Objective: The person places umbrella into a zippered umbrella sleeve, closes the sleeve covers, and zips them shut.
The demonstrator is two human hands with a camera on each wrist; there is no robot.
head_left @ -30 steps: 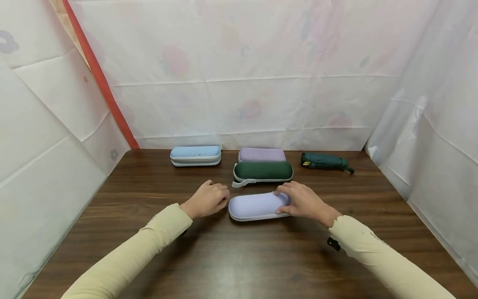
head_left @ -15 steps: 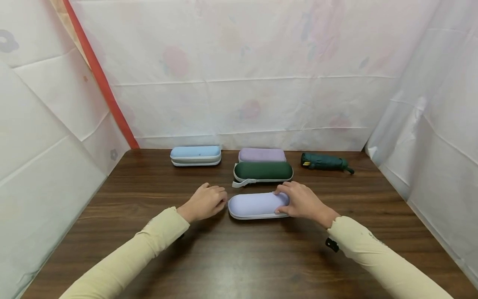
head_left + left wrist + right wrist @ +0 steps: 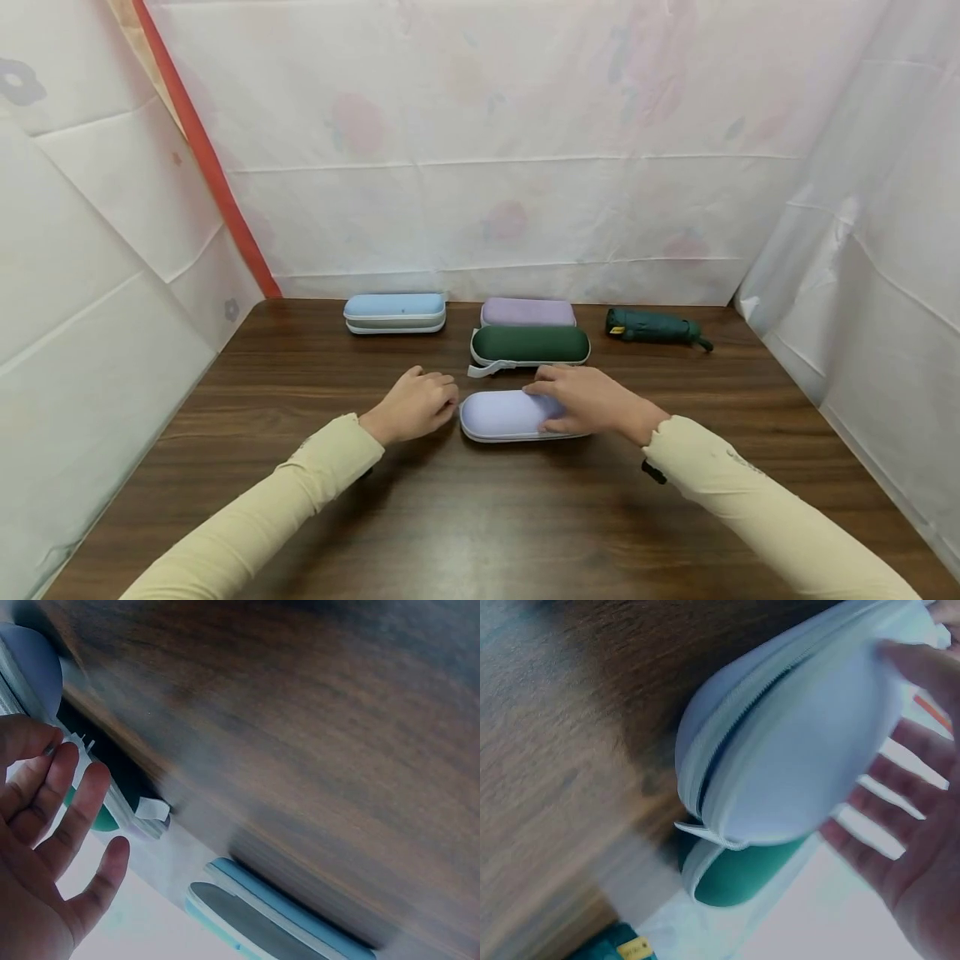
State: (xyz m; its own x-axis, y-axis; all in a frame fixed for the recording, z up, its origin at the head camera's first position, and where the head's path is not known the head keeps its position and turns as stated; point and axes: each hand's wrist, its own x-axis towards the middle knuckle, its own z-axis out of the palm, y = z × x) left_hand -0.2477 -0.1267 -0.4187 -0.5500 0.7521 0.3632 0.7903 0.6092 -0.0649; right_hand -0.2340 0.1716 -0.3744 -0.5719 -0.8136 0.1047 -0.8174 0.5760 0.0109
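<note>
Lilac case on brown table, between the hands, just in front of green case. Right hand grips its right part, thumb on near side, fingers spread across to far side. Left hand at its left end: thumb and forefinger together, other fingers loosely bent; can't tell if it has hold of anything. Purple case directly behind green, blue case back left, umbrella back right.
</note>
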